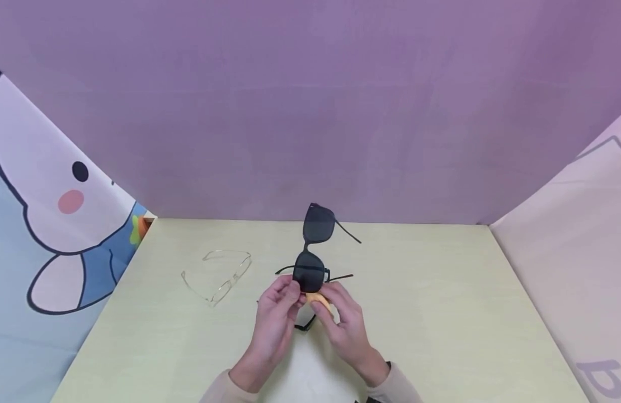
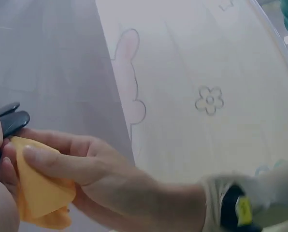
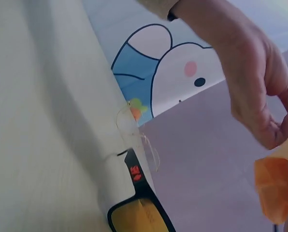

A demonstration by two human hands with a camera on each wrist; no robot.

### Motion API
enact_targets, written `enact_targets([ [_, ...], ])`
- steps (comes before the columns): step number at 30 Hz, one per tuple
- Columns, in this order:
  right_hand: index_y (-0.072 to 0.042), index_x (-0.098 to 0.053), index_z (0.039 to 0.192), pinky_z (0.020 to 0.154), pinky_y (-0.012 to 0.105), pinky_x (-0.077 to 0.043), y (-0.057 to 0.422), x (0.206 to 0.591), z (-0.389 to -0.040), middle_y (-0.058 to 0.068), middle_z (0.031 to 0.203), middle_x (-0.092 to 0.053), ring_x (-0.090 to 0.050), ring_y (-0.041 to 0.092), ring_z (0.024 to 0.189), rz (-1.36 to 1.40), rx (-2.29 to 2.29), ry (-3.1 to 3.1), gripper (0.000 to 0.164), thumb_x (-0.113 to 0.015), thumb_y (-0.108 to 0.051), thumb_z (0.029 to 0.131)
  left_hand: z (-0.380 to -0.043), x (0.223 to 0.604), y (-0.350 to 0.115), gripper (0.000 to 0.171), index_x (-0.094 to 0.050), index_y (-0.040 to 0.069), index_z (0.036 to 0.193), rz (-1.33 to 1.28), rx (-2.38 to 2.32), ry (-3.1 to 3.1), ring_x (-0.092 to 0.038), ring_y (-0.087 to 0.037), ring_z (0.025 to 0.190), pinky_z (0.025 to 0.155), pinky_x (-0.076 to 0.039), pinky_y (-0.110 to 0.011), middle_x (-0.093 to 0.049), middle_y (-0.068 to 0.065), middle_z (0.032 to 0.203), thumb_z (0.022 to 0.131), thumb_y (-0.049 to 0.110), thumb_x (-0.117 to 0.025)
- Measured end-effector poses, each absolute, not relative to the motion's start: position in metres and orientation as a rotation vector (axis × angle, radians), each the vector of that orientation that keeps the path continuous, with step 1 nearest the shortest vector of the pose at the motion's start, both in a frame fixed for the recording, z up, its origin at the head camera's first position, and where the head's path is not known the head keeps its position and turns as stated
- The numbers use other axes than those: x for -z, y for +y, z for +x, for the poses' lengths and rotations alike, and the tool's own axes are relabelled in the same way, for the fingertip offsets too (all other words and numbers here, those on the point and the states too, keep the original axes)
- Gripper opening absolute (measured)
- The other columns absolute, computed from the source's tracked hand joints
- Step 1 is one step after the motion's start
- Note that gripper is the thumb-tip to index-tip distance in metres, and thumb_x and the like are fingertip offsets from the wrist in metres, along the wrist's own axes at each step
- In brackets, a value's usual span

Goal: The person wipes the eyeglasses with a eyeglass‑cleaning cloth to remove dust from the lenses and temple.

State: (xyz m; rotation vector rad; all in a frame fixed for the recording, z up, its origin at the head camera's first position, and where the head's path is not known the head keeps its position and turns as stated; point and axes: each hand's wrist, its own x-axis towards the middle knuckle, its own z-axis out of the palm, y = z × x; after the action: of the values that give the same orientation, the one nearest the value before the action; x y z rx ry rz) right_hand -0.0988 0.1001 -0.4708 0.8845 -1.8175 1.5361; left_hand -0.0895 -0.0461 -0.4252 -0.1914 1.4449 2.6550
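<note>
A pair of dark sunglasses is held on end above the table, one lens over the other. My left hand grips it by the lower lens. An orange-yellow cloth is pinched between the thumb and fingers of my right hand, right at the lower lens edge. In the left wrist view the cloth hangs in folds from the right fingers. Below the hands lies a black-framed pair of glasses with yellow lenses and red marks on one temple; the hands partly hide it in the head view.
Thin wire-framed glasses lie with temples spread on the pale table, left of the hands. A purple cloth backdrop rises behind the table. Cartoon-printed fabric hangs at the left, and a pale printed sheet at the right.
</note>
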Motion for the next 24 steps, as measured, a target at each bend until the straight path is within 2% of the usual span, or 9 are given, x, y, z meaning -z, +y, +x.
enact_targets([
  [3, 0.012, -0.065, 0.123, 0.082, 0.024, -0.054, 0.101, 0.470, -0.101, 0.026, 0.118, -0.056, -0.061, 0.024, 0.094, 0.924, -1.546, -1.799, 0.031, -0.057, 0.016, 0.093, -0.090, 0.425, -0.046, 0.007, -0.060, 0.004, 0.103, -0.173, -2.669, 1.381, -0.057, -0.005, 0.079, 0.077, -0.052, -0.016, -0.058, 0.002, 0.093, 0.106, 0.005, -0.055],
  [5, 0.012, -0.066, 0.122, 0.081, 0.021, -0.054, 0.103, 0.469, -0.103, 0.028, 0.123, -0.053, -0.062, 0.024, 0.093, 0.928, -1.518, -1.820, 0.031, -0.057, 0.017, 0.093, -0.090, 0.425, -0.046, 0.007, -0.060, 0.004, 0.103, -0.164, -2.666, 1.362, -0.056, -0.005, 0.080, 0.078, -0.052, -0.016, -0.056, 0.001, 0.096, 0.106, 0.006, -0.054],
  [9, 0.005, -0.071, 0.112, 0.078, 0.020, -0.053, 0.105, 0.467, -0.108, 0.020, 0.120, -0.063, -0.062, 0.022, 0.090, 0.908, -1.359, -1.912, 0.016, -0.061, -0.003, 0.102, -0.090, 0.425, -0.047, 0.009, -0.059, 0.004, 0.102, -0.172, -2.648, 1.340, -0.055, -0.006, 0.081, 0.078, -0.051, -0.016, -0.055, 0.000, 0.096, 0.107, 0.007, -0.052],
  [13, 0.000, -0.074, 0.107, 0.079, 0.027, -0.049, 0.108, 0.464, -0.112, 0.012, 0.110, -0.072, -0.060, 0.023, 0.090, 0.892, -1.126, -1.988, 0.026, -0.058, -0.020, 0.107, -0.090, 0.426, -0.049, 0.014, -0.061, 0.008, 0.097, -0.184, -2.635, 1.297, -0.053, -0.005, 0.081, 0.077, -0.050, -0.016, -0.054, 0.000, 0.098, 0.108, 0.012, -0.052],
  [17, -0.003, -0.075, 0.108, 0.079, 0.032, -0.042, 0.110, 0.464, -0.113, 0.008, 0.109, -0.073, -0.057, 0.021, 0.091, 0.869, -0.914, -2.048, 0.032, -0.053, -0.027, 0.109, -0.091, 0.428, -0.050, 0.017, -0.061, 0.011, 0.095, -0.193, -2.644, 1.223, -0.053, -0.005, 0.079, 0.076, -0.048, -0.015, -0.056, 0.002, 0.094, 0.108, 0.016, -0.052],
  [24, -0.002, -0.070, 0.100, 0.076, 0.036, -0.039, 0.111, 0.468, -0.114, 0.007, 0.101, -0.071, -0.053, 0.024, 0.089, 0.813, -0.778, -2.050, 0.036, -0.047, -0.028, 0.111, -0.091, 0.429, -0.044, 0.015, -0.063, 0.012, 0.099, -0.148, -2.643, 1.206, -0.055, -0.004, 0.079, 0.078, -0.050, -0.016, -0.059, 0.004, 0.089, 0.108, 0.011, -0.052],
])
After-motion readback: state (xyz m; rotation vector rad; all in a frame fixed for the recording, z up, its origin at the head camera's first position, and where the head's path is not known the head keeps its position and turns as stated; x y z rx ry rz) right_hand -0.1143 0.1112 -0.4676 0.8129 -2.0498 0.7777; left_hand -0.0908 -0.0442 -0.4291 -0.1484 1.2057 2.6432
